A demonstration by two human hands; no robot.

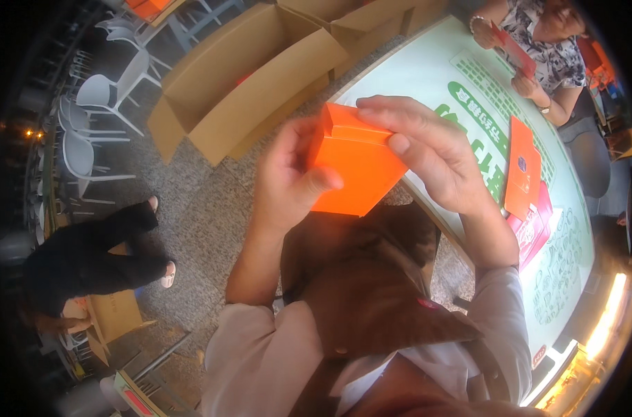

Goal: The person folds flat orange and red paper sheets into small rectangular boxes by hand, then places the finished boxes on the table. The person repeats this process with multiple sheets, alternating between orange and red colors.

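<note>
Both hands, left hand (pixel 288 181) and right hand (pixel 427 149), grip the orange box (pixel 354 170) between them.

open floor lies left of the raised orange box (pixel 354 170); large open cardboard cartons (pixel 253 76) block the way ahead, a flat orange stack (pixel 523 174) crowds the table (pixel 427 76) at right, and a crouching person (pixel 87 260) occupies the lower left.
</note>
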